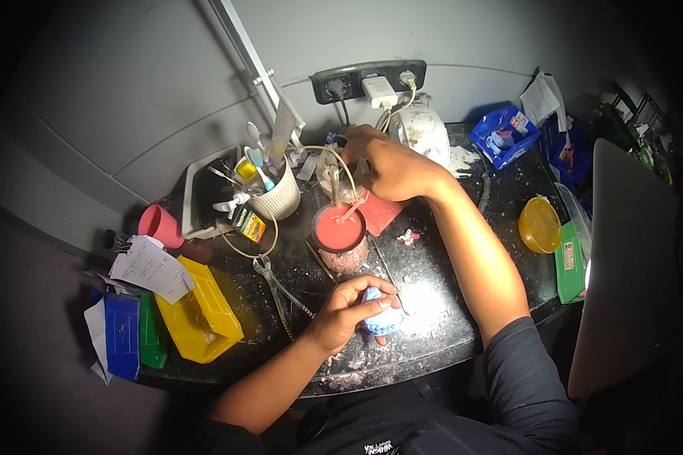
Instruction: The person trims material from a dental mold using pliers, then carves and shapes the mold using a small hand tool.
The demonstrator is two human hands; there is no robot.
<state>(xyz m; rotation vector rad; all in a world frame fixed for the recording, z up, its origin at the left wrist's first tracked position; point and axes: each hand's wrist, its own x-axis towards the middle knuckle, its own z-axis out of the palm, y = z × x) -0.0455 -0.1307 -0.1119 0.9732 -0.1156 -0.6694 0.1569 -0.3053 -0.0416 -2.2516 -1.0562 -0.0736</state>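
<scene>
The left hand (347, 312) is holding a small blue-and-white molded piece (383, 321) just below the center of the frame, its fingers grasping the piece above the brightly lit front of the black bench (432, 350). The right hand (402, 168) is reaching into the clutter at upper center, its fingers bending downward and partly hidden, so whether they are gripping anything cannot be told. Between the hands, a crusted pot (347, 263) is holding pink material (338, 232) up near its rim, and a pink sheet (382, 215) is lying just behind it, below the right hand. A slender dark rod (385, 271) is running from beside the pot toward the piece. Left of the pot, an adjustable wrench (263, 267) is lying near a white textured cup (282, 199) that is holding toothbrushes. A yellow bin (231, 331) is standing at lower left, while a yellow bowl (539, 227) is resting at right, well apart from both hands.
</scene>
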